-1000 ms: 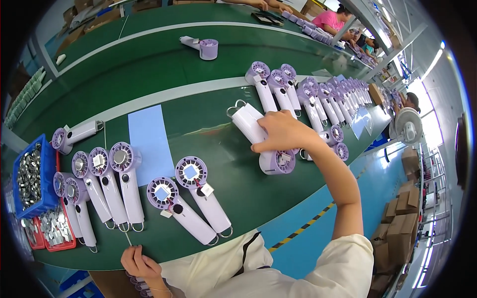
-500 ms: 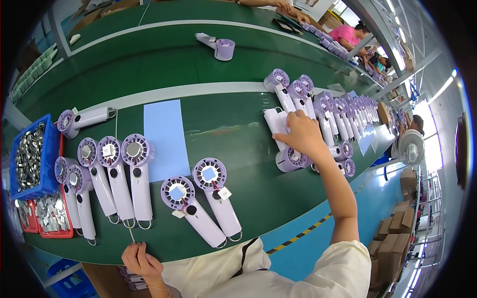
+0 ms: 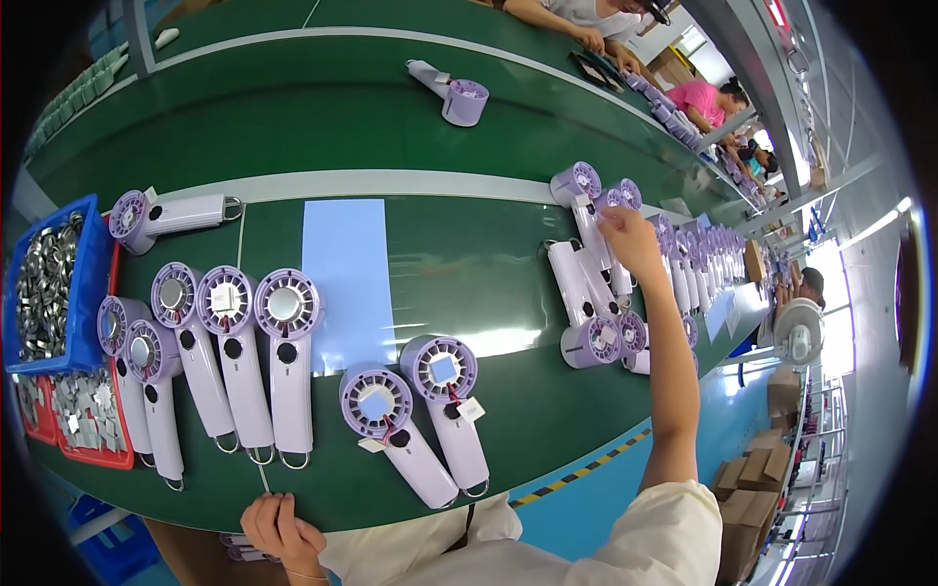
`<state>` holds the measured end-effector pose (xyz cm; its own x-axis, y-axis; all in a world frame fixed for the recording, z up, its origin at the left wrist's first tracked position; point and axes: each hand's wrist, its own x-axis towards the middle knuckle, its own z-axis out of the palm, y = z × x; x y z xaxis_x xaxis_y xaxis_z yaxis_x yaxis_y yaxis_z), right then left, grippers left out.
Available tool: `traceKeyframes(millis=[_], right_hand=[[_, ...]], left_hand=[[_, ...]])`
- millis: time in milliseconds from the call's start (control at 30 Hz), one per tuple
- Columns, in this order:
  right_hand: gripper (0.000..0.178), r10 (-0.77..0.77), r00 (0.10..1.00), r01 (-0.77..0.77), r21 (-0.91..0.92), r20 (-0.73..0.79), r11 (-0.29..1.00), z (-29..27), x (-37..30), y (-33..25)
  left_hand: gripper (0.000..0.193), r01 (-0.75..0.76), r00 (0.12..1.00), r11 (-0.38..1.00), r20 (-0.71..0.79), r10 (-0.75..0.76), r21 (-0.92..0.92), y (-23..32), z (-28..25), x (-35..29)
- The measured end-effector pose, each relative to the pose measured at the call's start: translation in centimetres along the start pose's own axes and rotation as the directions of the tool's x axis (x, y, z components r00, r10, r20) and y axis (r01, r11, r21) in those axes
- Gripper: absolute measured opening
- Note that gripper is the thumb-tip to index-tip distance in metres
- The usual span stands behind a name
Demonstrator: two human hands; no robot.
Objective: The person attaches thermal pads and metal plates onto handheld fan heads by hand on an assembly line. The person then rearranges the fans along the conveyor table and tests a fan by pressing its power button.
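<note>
My right hand (image 3: 633,240) reaches over a cluster of lilac-and-white handheld fans on the right. Its fingers are closed around the handle of a handheld fan (image 3: 589,227), and part of that grip is hidden. My left hand (image 3: 280,527) lies at the front table edge with fingers curled in and nothing visible in them. In front of me two fans (image 3: 427,467) lie side by side, each with a blue square on its hub and a loose white connector. Several more fans (image 3: 291,376) lie to the left, some with round silver discs on their hubs.
A blue bin (image 3: 86,337) of metal parts stands at far left, beside a red tray (image 3: 125,439) of small grey pieces. A light blue sheet (image 3: 347,264) lies mid-table. One fan (image 3: 464,103) rests beyond the pale divider strip (image 3: 440,182). Co-workers sit across and farther right.
My right hand has moved farther away, from the nearer white handles to the fans behind them. The view has shifted slightly. My left hand remains at the table edge.
</note>
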<state>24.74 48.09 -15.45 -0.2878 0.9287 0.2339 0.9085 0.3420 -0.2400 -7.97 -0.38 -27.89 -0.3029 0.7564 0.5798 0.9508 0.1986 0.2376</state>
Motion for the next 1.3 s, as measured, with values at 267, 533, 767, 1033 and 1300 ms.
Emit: traceKeyframes(millis=[267, 533, 767, 1033, 1300], right_hand=[[0.042, 0.099, 0.99, -0.072, -0.241, 0.1, 0.968, 2.0, 1.1, -1.8], [0.036, -0.217, 0.958, 0.24, 0.115, -0.185, 0.964, -1.9, -2.2, -5.3], [0.052, -0.193, 0.972, -0.026, 0.873, 0.137, 0.487, -6.5, -9.3, -15.6], [0.062, -0.415, 0.91, 0.126, 0.947, 0.008, 0.294, -5.3, -12.9, -22.8], [0.079, -0.594, 0.749, 0.089, 0.843, 0.294, 0.53, -7.7, -10.8, -26.5]], left_hand=[[0.027, 0.022, 1.0, 1.0, -0.008, -0.022, 0.003, 0.2, -0.5, 0.3], [0.024, 0.04, 0.996, 0.974, -0.074, -0.058, -0.222, 0.5, -0.6, 0.3], [0.021, -0.14, 0.973, 0.797, -0.23, 0.001, -0.588, 3.7, -5.1, 9.5], [0.054, 0.043, 0.969, 0.265, 0.104, 0.222, -0.963, 10.5, -1.6, 24.9], [0.037, 0.277, 0.938, -0.264, 0.32, -0.134, -0.924, 5.1, -2.1, 26.7]])
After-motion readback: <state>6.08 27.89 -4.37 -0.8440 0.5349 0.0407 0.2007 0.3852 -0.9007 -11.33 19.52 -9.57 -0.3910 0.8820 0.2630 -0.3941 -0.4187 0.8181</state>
